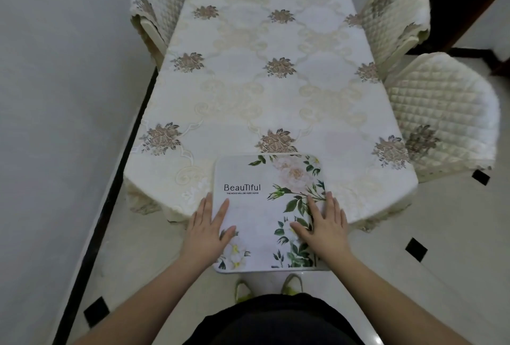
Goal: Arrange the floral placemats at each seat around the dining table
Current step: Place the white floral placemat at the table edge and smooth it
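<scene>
- Head view: one floral placemat (269,212) sits at the near end of the dining table (276,90), with its near edge hanging out past the table edge toward the person.
- Left hand (208,230) lies flat on the mat's left edge, fingers straight and a bit spread, outer fingers off the mat's side, thumb pointing in across the mat.
- Right hand (324,224) is flat on the right side, fingers straight and pointing away, resting on the green leaf print. Neither hand is gripping, just pressing down.
- The "Beautiful" lettering is just past the left fingertips, pink flower just beyond the right ones.
- Tablecloth with brown flower patches stretches out beyond the fingers.
- Quilted chair (441,124) off to the right of the right hand, another chair (397,16) farther back, one more (154,5) far left.
</scene>
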`<state>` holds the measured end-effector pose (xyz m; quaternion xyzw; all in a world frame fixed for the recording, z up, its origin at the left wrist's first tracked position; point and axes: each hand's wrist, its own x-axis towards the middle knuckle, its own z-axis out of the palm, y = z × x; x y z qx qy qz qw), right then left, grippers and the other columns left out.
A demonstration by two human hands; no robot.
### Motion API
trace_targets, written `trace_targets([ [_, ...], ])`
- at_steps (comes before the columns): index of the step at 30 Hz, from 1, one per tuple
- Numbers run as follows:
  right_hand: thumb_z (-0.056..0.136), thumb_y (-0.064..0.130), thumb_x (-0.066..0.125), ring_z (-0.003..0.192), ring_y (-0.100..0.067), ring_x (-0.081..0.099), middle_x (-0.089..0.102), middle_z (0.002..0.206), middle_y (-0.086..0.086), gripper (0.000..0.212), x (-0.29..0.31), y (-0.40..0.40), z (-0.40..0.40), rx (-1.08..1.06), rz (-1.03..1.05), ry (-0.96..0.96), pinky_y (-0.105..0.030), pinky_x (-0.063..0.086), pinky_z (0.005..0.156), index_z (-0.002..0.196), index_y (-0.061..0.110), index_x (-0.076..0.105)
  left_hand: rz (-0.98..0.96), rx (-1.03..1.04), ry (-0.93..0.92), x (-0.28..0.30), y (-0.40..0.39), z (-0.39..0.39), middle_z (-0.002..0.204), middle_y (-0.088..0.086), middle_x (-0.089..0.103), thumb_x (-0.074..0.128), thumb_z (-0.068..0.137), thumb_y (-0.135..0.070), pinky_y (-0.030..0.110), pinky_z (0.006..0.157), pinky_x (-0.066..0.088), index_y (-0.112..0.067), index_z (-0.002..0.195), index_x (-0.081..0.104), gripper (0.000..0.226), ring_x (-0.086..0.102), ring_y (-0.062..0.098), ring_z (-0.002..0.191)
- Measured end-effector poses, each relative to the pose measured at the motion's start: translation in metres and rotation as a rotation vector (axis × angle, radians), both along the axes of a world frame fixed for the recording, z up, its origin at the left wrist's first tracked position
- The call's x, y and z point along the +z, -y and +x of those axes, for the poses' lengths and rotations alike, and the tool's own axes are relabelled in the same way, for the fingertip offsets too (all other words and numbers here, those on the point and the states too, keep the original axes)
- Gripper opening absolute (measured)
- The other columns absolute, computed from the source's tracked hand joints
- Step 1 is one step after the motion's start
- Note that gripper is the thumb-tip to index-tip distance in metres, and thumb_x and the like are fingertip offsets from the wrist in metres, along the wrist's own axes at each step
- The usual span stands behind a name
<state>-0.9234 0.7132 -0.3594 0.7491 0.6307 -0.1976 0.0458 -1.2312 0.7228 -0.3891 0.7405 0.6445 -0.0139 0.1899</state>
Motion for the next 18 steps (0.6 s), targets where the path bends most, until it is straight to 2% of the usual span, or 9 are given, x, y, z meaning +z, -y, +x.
trace_targets([
  [2,0.086,0.079,0.031,0.15,-0.032,-0.008,-0.019,0.161,-0.014,0.086,0.004,0.003,-0.003,-0.065,-0.031,-0.081,-0.046,0.002,0.12,0.154,0.04,-0.002,-0.014,0.018,0.043,0.004,0.004,0.003,0.164,0.014,0.009,0.002,0.093,-0.07,0.048,0.116,0.023,-0.028,0.156,0.019,0.078,0.011,0.03,0.15],
  [5,0.089,0.071,0.041,0.15,-0.034,-0.002,-0.014,0.162,-0.017,0.082,0.008,0.005,-0.01,-0.125,-0.023,-0.14,-0.046,0.006,0.12,0.155,0.037,0.008,-0.056,0.054,0.104,0.011,0.008,0.012,0.164,0.013,-0.001,0.006,0.087,-0.063,0.046,0.121,0.016,-0.023,0.157,0.013,0.081,0.0,0.028,0.152],
  [7,0.09,0.064,0.049,0.15,-0.033,0.0,-0.007,0.162,-0.017,0.076,0.011,0.004,-0.012,-0.158,0.007,-0.173,-0.046,0.004,0.12,0.154,0.037,0.019,-0.081,0.103,0.162,0.017,0.008,0.016,0.165,0.01,-0.006,0.01,0.082,-0.062,0.041,0.121,0.008,-0.024,0.158,0.008,0.085,-0.006,0.024,0.152],
  [11,0.09,0.049,0.057,0.15,-0.022,0.008,0.01,0.162,-0.006,0.063,0.021,0.0,-0.007,-0.263,0.029,-0.254,-0.048,-0.006,0.118,0.147,0.04,0.033,-0.063,0.166,0.289,0.029,0.006,0.022,0.165,0.008,-0.005,0.038,0.094,-0.049,0.04,0.12,0.007,-0.023,0.157,0.002,0.077,-0.005,0.022,0.152],
  [13,0.09,0.045,0.058,0.148,-0.02,0.014,0.019,0.159,0.0,0.059,0.025,0.0,-0.003,-0.297,0.052,-0.274,-0.049,-0.005,0.118,0.145,0.038,0.036,-0.038,0.157,0.335,0.037,0.008,0.024,0.165,0.004,-0.006,0.034,0.089,-0.056,0.039,0.12,0.007,-0.023,0.157,0.001,0.081,-0.004,0.02,0.152],
  [15,0.09,0.039,0.059,0.145,-0.019,0.021,0.028,0.155,0.003,0.056,0.029,0.001,-0.002,-0.325,0.113,-0.312,-0.048,0.0,0.118,0.142,0.036,0.04,-0.013,0.15,0.418,0.049,0.011,0.027,0.165,-0.002,-0.004,0.032,0.089,-0.054,0.034,0.118,0.017,-0.024,0.157,0.005,0.079,0.01,0.015,0.149],
  [17,0.09,0.031,0.061,0.14,-0.019,0.031,0.037,0.149,0.003,0.052,0.035,0.003,-0.002,-0.35,0.215,-0.412,-0.045,0.013,0.118,0.139,0.032,0.045,-0.007,0.149,0.551,0.061,0.014,0.029,0.162,-0.012,-0.001,0.042,0.1,-0.033,0.023,0.103,0.029,-0.025,0.157,0.01,0.066,0.036,0.001,0.125],
  [18,0.091,0.027,0.06,0.137,-0.019,0.037,0.04,0.145,0.002,0.051,0.04,0.004,-0.002,-0.359,0.261,-0.509,-0.042,0.022,0.117,0.14,0.03,0.045,-0.002,0.143,0.615,0.064,0.014,0.03,0.16,-0.016,0.001,0.043,0.103,-0.022,0.02,0.102,0.029,-0.027,0.156,0.012,0.061,0.036,-0.01,0.119],
])
